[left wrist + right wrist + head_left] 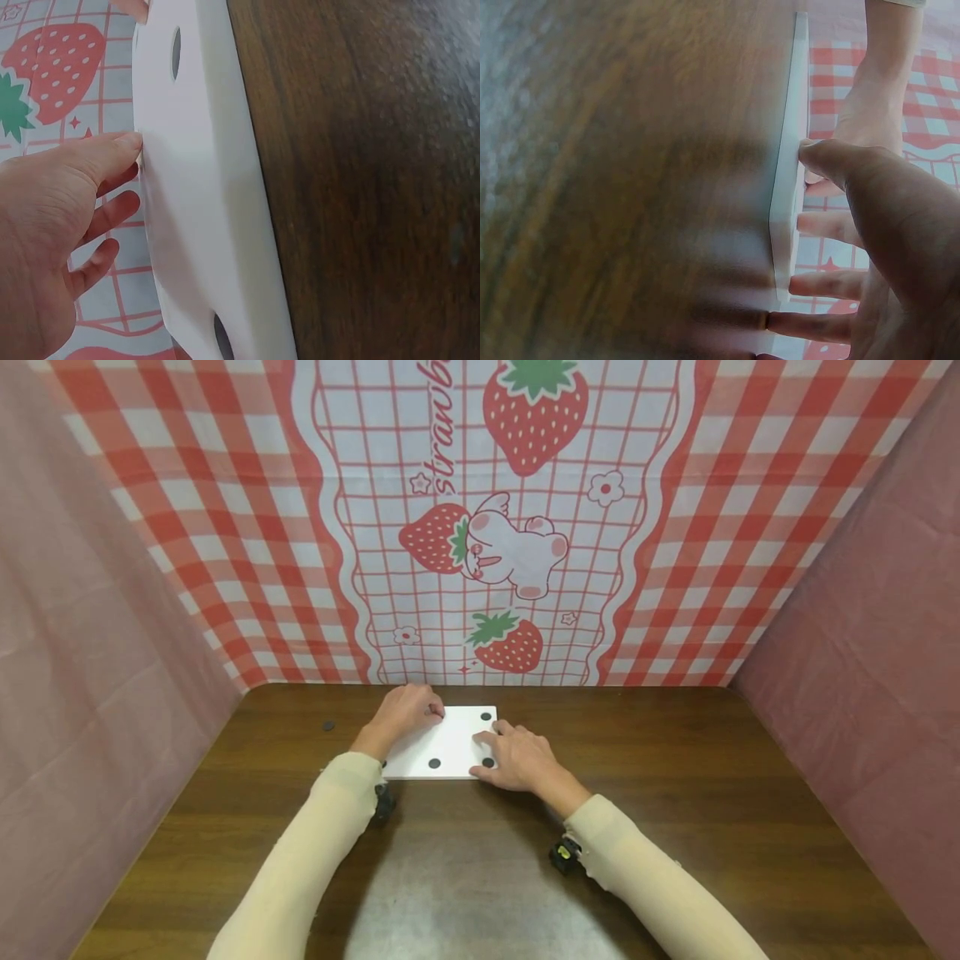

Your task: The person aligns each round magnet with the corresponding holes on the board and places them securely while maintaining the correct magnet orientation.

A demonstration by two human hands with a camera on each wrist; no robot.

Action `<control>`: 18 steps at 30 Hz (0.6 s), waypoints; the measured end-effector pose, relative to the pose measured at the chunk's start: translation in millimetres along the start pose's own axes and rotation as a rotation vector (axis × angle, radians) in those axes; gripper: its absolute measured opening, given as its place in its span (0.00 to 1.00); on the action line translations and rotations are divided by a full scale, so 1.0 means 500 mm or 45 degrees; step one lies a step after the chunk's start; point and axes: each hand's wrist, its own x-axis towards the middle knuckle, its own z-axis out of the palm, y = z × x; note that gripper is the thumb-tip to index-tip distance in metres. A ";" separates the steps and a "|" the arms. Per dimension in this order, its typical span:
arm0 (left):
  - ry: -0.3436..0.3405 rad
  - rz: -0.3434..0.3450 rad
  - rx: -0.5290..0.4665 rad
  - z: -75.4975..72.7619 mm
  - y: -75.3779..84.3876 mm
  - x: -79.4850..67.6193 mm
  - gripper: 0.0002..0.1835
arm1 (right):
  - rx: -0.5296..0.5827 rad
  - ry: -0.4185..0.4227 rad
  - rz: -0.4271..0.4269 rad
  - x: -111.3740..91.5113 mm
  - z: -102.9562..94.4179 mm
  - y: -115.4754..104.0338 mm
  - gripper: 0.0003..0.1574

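Note:
A white rectangular board lies flat on the table, with flat black discs on its top. My left hand is over the back left part of the board, thumb and index finger together around a dark bit of a black disc, mostly hidden by the fingertips. In the left wrist view the thumb tip meets the board's top. My right hand rests at the board's right end, fingers spread over it and thumb at its front edge. Discs show at the back right, front right and front middle.
One loose black disc lies on the brown wooden table, left of the left hand. A strawberry-print checked cloth hangs behind the table's back edge. Pink cloths hang at both sides.

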 end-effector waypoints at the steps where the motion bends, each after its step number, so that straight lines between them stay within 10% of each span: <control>1: 0.020 0.024 0.003 0.015 -0.014 0.009 0.05 | -0.004 -0.003 0.002 0.001 0.000 0.000 0.42; 3: 0.065 0.060 0.000 0.042 -0.041 0.026 0.05 | -0.007 -0.007 0.007 0.001 -0.001 -0.001 0.42; 10: 0.059 0.038 0.046 -0.074 0.057 -0.053 0.07 | -0.009 -0.008 0.001 0.000 -0.001 -0.003 0.42; 18: 0.058 -0.081 0.011 -0.113 0.076 -0.101 0.12 | 0.005 -0.037 0.019 -0.001 -0.007 -0.006 0.42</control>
